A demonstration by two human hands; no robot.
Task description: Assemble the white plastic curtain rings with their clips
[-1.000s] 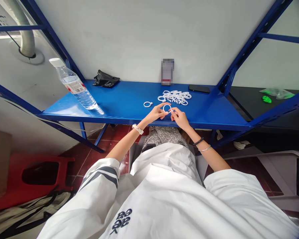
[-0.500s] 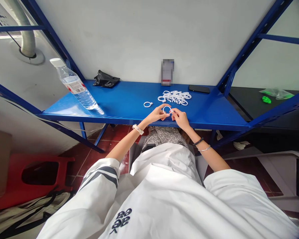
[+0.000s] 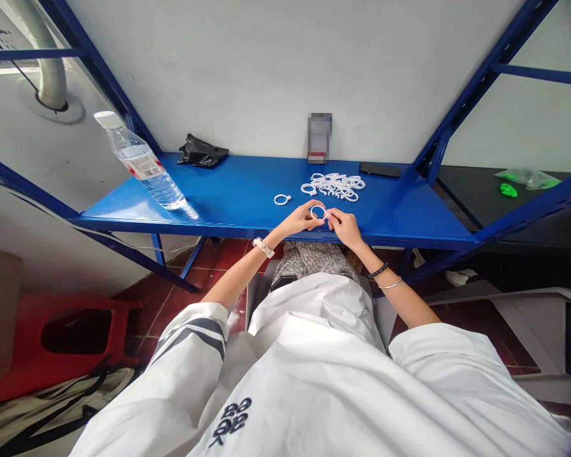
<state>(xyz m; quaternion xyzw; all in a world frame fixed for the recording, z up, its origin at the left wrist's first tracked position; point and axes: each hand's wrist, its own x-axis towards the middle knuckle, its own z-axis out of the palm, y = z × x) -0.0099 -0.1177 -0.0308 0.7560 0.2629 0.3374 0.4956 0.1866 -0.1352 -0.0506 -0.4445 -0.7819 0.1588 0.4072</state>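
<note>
Between my two hands, above the front edge of the blue table (image 3: 238,190), is a white plastic ring (image 3: 313,210), like a curtain ring. My left hand (image 3: 299,220) pinches the ring's left side between thumb and fingers. At its right side, where a small tab seems to be, the fingers of my right hand (image 3: 344,227) are pressed together on it. My fingertips cover that small part. A single white ring (image 3: 282,200) lies on the table left of my hands. Just beyond them is a pile of white rings (image 3: 339,185), several overlapping.
A water bottle (image 3: 147,166) stands at the table's left. Against the wall are a black plastic bag (image 3: 202,152) and a blurred upright object (image 3: 320,138). A black phone (image 3: 380,170) lies right of the pile. Blue frame posts (image 3: 471,95) rise at both ends.
Both hands stay in nearly the same place, still on the ring. The ring has shifted or tilted very slightly; the pile and the single ring look unchanged.
</note>
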